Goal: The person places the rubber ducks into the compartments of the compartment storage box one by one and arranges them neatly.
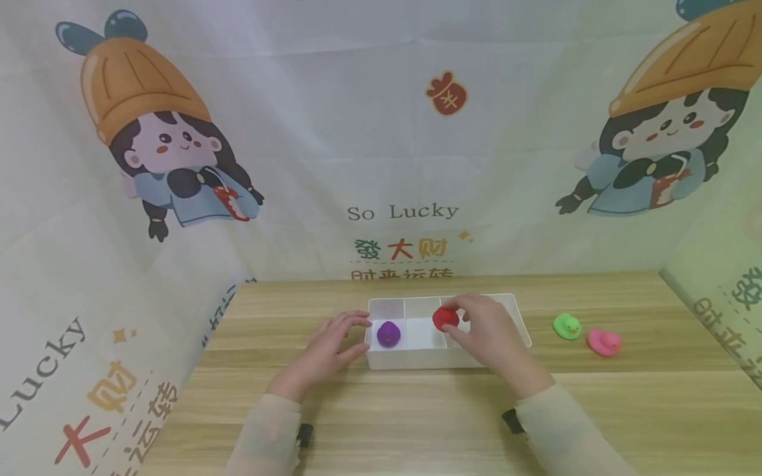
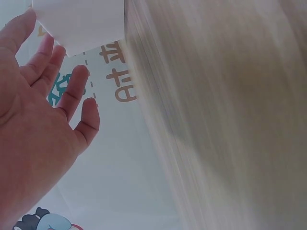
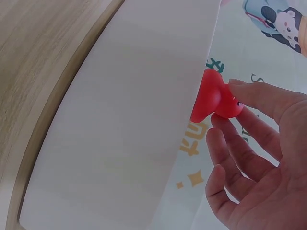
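My right hand pinches a red rubber duck between thumb and fingers, above the divider right of the second compartment from the left in a white divided box. In the right wrist view the duck shows over the box's upper edge. At the box's left end is my left hand, fingers extended and spread, fingertips at the end wall and holding nothing. The left wrist view shows that hand beside a corner of the box. A purple rubber duck sits in the leftmost compartment.
Right of the box, a green rubber duck and a pink rubber duck stand on the wooden table. A printed cloth hangs behind the table and along both sides.
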`<state>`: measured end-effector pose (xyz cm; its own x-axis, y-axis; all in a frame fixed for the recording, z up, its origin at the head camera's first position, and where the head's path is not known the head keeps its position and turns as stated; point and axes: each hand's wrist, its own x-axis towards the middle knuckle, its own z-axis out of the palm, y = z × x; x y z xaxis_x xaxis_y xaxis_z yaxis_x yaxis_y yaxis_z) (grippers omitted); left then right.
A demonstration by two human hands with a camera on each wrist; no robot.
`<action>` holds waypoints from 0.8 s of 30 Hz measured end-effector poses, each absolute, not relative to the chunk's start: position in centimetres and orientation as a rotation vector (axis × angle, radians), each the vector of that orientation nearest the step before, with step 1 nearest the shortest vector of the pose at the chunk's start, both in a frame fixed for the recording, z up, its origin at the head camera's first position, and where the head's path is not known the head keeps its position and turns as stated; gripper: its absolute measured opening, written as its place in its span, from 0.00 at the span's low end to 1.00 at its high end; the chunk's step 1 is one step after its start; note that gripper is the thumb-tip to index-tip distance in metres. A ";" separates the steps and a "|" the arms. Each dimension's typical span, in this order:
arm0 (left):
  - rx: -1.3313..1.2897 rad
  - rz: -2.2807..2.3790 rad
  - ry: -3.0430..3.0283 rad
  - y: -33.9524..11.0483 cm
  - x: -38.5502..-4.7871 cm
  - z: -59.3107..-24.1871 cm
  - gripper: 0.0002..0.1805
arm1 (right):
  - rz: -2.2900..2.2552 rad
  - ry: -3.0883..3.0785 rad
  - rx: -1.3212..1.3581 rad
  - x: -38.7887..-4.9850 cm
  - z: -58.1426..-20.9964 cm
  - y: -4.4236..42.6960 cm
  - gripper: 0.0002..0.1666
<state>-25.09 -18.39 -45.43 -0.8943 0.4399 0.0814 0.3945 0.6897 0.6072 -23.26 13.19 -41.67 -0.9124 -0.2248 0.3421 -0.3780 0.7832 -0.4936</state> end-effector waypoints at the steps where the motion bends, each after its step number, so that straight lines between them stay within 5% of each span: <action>1: 0.699 0.990 2.822 -18.4 -25.1 -45.4 0.24 | 0.837 -2.703 0.475 -23.3 -41.7 13.1 0.18; 24: 0.713 1.000 2.819 -18.2 -25.2 -45.4 0.24 | 0.864 -2.759 0.525 -24.1 -41.7 11.1 0.14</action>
